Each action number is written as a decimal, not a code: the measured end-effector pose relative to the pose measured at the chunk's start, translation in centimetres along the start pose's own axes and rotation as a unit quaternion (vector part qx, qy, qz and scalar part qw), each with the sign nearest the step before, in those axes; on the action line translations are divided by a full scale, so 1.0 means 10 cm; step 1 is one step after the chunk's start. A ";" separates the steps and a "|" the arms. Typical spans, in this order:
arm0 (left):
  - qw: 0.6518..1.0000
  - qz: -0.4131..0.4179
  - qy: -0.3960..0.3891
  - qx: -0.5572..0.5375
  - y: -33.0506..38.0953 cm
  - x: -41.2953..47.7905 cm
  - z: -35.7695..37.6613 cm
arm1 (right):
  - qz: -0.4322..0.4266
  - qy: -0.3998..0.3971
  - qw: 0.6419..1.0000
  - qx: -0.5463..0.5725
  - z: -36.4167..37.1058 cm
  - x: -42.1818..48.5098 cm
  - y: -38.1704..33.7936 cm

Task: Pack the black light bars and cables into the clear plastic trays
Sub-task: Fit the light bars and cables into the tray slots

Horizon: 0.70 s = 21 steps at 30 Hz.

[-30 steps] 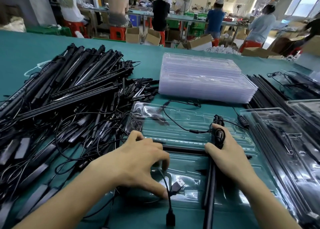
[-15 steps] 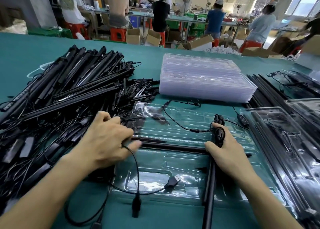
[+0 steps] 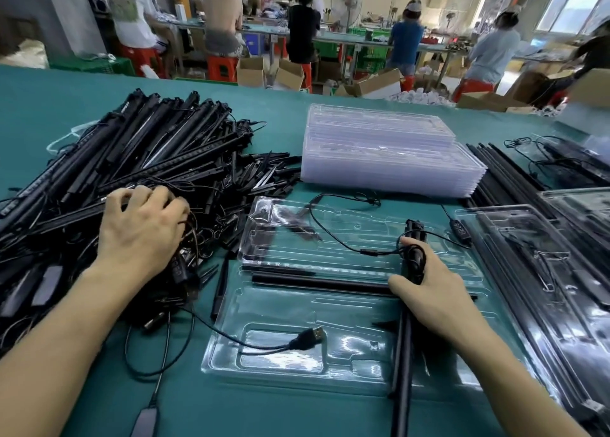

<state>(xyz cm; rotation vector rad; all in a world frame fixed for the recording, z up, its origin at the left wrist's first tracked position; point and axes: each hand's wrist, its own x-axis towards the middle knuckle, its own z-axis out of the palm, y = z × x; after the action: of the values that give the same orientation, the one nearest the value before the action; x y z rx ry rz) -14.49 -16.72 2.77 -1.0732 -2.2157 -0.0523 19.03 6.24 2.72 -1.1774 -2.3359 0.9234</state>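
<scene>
Black light bar (image 3: 404,354), long and thin, runs away from me across the right end of the open clear plastic tray (image 3: 280,364). My right hand (image 3: 429,291) is closed around its far part, pinning a small coil of cable against it. A second bar (image 3: 317,281) lies crosswise in the tray's middle. A USB plug (image 3: 312,336) rests over the tray's near pocket, and its lead trails left, off the tray.

A second ago my left hand (image 3: 142,235) was on the tray beside that plug. It has since moved left, onto the pile of bars and cables (image 3: 148,159). Its fingers curve down into the tangle, and I cannot tell whether they have closed on anything. My right hand has not moved. I judge that the plug end has been set down and I am reaching for the next piece. The tray looks only partly filled.

Everything sits on a teal tabletop (image 3: 280,413). A stack of empty trays (image 3: 383,152) stands just beyond the open one. Filled trays (image 3: 544,271) and loose bars lie to the right.

Far behind is a workshop. People face away from me at a long bench, some on red stools (image 3: 221,68), with cardboard boxes (image 3: 379,85) on the floor.
</scene>
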 end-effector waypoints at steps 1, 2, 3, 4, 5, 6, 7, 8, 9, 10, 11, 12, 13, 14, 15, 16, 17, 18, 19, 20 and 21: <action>1.000 -0.012 -0.006 0.003 0.02 0.04 0.00 | -0.002 0.003 1.000 0.011 0.00 0.00 0.01; 1.000 -0.013 -0.018 0.011 0.03 0.07 0.02 | -0.004 0.008 1.000 0.025 -0.01 0.01 0.02; 0.999 -0.016 -0.039 0.023 0.06 0.11 0.00 | -0.007 0.015 0.999 0.043 -0.02 0.02 0.03; 0.997 -0.021 -0.059 0.041 0.09 0.15 -0.01 | -0.009 0.023 0.998 0.062 -0.03 0.02 0.04; 0.993 -0.029 -0.094 0.060 0.14 0.17 -0.05 | -0.012 0.031 0.996 0.083 -0.05 0.02 0.04; 0.989 -0.035 -0.127 0.072 0.19 0.19 -0.08 | -0.015 0.039 0.994 0.105 -0.07 0.03 0.04; 0.982 -0.037 -0.168 0.074 0.25 0.21 -0.12 | -0.017 0.047 0.991 0.128 -0.10 0.05 0.04; 0.975 -0.036 -0.210 0.065 0.28 0.24 -0.16 | -0.017 0.055 0.987 0.150 -0.15 0.07 0.03; 0.965 -0.036 -0.256 0.049 0.32 0.26 -0.21 | -0.013 0.063 0.983 0.174 -0.20 0.09 0.01; 0.952 -0.037 -0.303 0.031 0.32 0.28 -0.26 | -0.010 0.069 0.978 0.196 -0.27 0.12 0.00; 0.938 -0.037 -0.345 0.007 0.30 0.31 -0.32 | -0.011 0.072 0.975 0.212 -0.33 0.14 -0.03; 0.924 -0.034 -0.380 -0.030 0.26 0.32 -0.40 | -0.014 0.071 0.973 0.220 -0.39 0.16 -0.05; 0.910 -0.030 -0.405 -0.079 0.23 0.33 -0.47 | -0.018 0.068 0.972 0.225 -0.43 0.18 -0.06; 0.898 -0.021 -0.418 -0.135 0.19 0.32 -0.56 | -0.019 0.065 0.971 0.229 -0.47 0.20 -0.07; 0.887 -0.003 -0.426 -0.177 0.17 0.30 -0.66 | -0.018 0.065 0.970 0.232 -0.49 0.22 -0.07; 0.877 0.015 -0.433 -0.206 0.16 0.28 -0.77 | -0.016 0.067 0.970 0.232 -0.51 0.24 -0.07; 0.867 0.028 -0.439 -0.233 0.15 0.27 -0.88 | -0.012 0.070 0.971 0.230 -0.53 0.26 -0.06; 0.857 0.039 -0.447 -0.254 0.14 0.26 -0.98 | -0.008 0.071 0.973 0.221 -0.54 0.28 -0.05; 0.846 0.051 -0.455 -0.274 0.17 0.25 -1.08 | -0.007 0.068 0.976 0.208 -0.54 0.29 -0.04; 0.841 0.067 -0.458 -0.279 0.22 0.23 -1.15 | -0.010 0.062 0.979 0.194 -0.53 0.29 -0.03; 0.848 0.090 -0.449 -0.267 0.30 0.21 -1.21 | -0.016 0.054 0.982 0.181 -0.51 0.29 -0.01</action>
<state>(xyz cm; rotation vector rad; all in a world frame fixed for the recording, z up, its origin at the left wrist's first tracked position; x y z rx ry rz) -6.63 -17.01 12.67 -1.9013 -3.0048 -0.1031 20.23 10.50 6.60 -1.0093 -1.9863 1.1799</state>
